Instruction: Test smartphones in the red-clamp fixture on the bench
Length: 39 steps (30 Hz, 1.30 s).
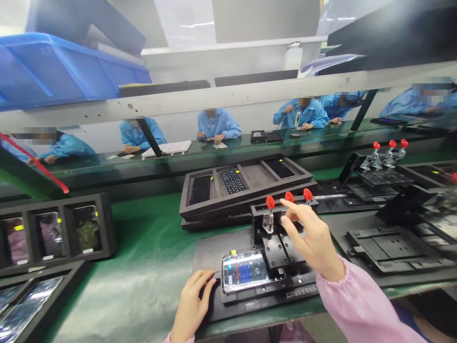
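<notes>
A black clamp fixture (271, 281) lies on the green belt in front of me, with a lit phone (246, 272) seated in its bed. Three red-tipped toggle levers (288, 197) stand up at the fixture's back. My right hand (310, 238), in a pink sleeve, reaches over the clamps with its fingers stretched toward the middle and right levers; it holds nothing. My left hand (194, 302) rests with spread fingers on the fixture's left edge, just beside the phone.
Stacked black trays (246, 183) with phones sit behind the fixture. More phone trays (53, 233) lie at the left. Other clamp fixtures (389, 238) are at the right. Several people in blue coats work across the line. A blue bin (67, 66) sits overhead left.
</notes>
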Motion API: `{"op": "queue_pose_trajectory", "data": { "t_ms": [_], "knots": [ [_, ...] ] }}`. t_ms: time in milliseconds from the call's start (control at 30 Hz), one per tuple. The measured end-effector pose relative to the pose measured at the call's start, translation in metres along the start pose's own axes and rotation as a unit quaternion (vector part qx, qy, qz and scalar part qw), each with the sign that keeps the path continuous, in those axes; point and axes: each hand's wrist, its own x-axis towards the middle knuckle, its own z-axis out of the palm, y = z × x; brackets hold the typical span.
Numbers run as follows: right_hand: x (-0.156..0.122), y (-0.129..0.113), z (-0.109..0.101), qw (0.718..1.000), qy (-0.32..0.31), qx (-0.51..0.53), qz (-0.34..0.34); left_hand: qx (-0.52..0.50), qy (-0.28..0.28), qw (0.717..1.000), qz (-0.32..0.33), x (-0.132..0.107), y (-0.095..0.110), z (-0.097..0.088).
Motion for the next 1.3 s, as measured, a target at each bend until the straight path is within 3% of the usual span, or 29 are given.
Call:
{"op": "queue_pose_trajectory", "data": {
  "t_ms": [133, 267, 500, 700, 867, 1033, 1167, 1300],
  "knots": [
    [0.02, 0.005, -0.01, 0.998, 0.048, -0.036, -0.006, 0.008, 0.004, 1.0, 0.021, 0.004, 0.01, 0.007],
    [0.021, 0.012, -0.017, 0.996, 0.078, -0.05, 0.015, 0.032, -0.026, 0.998, 0.04, 0.013, 0.031, 0.02],
    [0.024, 0.022, -0.02, 0.992, 0.089, -0.088, 0.001, -0.002, -0.036, 0.999, 0.004, 0.016, 0.04, 0.025],
    [0.046, 0.035, -0.007, 0.984, -0.029, -0.173, -0.02, -0.011, 0.005, 1.0, -0.011, 0.013, 0.037, 0.02],
    [0.05, 0.034, -0.004, 0.983, -0.053, -0.174, -0.023, -0.008, -0.046, 0.999, 0.014, 0.012, 0.04, 0.024],
    [0.028, 0.024, -0.016, 0.99, -0.013, -0.13, -0.05, -0.004, -0.041, 0.999, 0.022, 0.013, 0.039, 0.028],
    [-0.01, 0.022, -0.022, 0.993, 0.029, -0.059, -0.095, 0.0, -0.031, 0.999, 0.027, 0.014, 0.037, 0.027],
    [-0.047, 0.025, -0.017, 0.988, 0.065, -0.082, -0.118, 0.001, -0.027, 0.999, 0.019, 0.011, 0.031, 0.024]
  ]
}}
